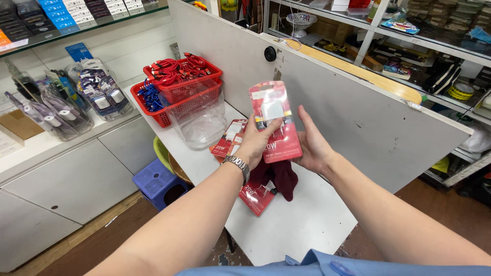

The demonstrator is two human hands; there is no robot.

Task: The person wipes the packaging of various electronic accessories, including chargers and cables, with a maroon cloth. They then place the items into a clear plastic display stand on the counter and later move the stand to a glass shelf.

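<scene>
A red blister pack with a white charger (273,120) is held upright above the white counter (302,225). My left hand (254,143), with a metal watch at the wrist, grips the pack's left edge, thumb on its front. My right hand (313,145) supports the pack from behind on the right, fingers stretched up. Below my hands a dark red cloth (279,176) lies on the counter. More red charger packs (231,139) lie flat to the left, and another red pack (255,195) sits under my left wrist.
A clear plastic tub (198,120) stands on the counter in front of stacked red baskets (179,84) full of red and blue cables. A grey partition wall (368,112) borders the counter's right. Bagged accessories (97,92) lie on the left shelf. A blue stool (158,184) sits below.
</scene>
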